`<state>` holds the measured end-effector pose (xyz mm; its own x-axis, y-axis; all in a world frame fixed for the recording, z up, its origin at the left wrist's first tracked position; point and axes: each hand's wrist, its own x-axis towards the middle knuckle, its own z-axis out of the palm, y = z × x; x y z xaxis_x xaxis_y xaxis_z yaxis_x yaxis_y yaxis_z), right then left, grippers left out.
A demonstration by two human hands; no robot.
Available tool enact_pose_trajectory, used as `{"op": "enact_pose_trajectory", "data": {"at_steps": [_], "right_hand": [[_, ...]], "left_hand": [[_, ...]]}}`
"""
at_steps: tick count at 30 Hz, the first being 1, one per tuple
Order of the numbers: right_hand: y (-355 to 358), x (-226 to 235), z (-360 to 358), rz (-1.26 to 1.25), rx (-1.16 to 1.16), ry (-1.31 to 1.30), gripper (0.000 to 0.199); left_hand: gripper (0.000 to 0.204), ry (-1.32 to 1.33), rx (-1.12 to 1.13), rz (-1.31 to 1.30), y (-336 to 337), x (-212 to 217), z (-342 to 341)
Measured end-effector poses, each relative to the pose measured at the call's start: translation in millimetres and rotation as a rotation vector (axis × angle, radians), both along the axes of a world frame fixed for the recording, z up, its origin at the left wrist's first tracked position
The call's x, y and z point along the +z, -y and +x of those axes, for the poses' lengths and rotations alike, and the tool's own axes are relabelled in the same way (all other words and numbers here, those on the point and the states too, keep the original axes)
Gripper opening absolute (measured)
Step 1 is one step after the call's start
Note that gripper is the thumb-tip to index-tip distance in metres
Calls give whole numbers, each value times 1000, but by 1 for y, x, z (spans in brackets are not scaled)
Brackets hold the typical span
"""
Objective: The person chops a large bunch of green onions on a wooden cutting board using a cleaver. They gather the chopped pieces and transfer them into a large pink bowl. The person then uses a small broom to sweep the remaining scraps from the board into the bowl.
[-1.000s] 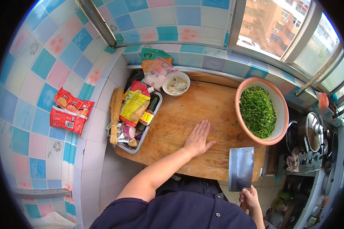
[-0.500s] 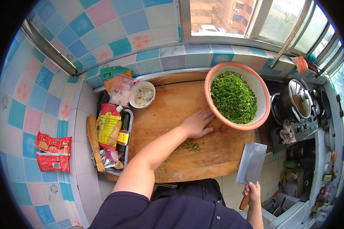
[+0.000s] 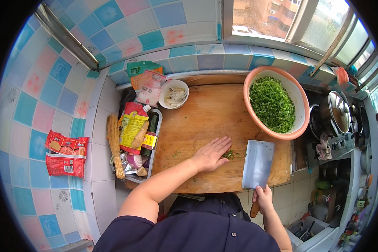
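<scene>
My left hand (image 3: 213, 153) lies flat on the wooden cutting board (image 3: 214, 113), fingers stretched out and pointing right. Just beyond its fingertips is a small scatter of chopped green scraps (image 3: 228, 155). In my right hand (image 3: 262, 199) is a cleaver (image 3: 258, 164), gripped by its wooden handle, its broad blade pointing away from me over the board's near right part. A large pink-rimmed basin (image 3: 250, 110) heaped with chopped greens (image 3: 273, 105) stands at the board's far right corner.
A white bowl of pale sliced pieces (image 3: 174, 95) is at the far left of the board. Beside it sit a tray (image 3: 157, 126) of packets and vegetables and a whisk brush (image 3: 114, 143). A lidded pot (image 3: 338, 111) stands on the stove at right.
My left hand has moved nearer to me across the board, beside the green scraps. The cleaver has shifted left, its blade now over the board. The view has shifted slightly.
</scene>
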<state>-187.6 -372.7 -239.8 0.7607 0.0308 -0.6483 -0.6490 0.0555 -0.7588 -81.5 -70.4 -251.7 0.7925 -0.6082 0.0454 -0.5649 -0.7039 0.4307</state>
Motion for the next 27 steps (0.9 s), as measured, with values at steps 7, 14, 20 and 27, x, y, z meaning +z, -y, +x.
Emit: {"op": "enact_pose_trajectory", "data": {"at_steps": [7, 14, 20, 27], "right_hand": [[-26, -5, -3, 13, 60, 18, 10], [-29, -2, -2, -14, 62, 22, 10], [-36, -4, 4, -17, 96, 25, 9], [-33, -5, 4, 37, 113, 23, 8]], "left_hand": [[86, -32, 343, -66, -40, 19, -91], [103, -63, 721, 205, -81, 8, -135], [81, 36, 713, -290, -28, 21, -90], [30, 462, 1316, -73, -193, 77, -137]]}}
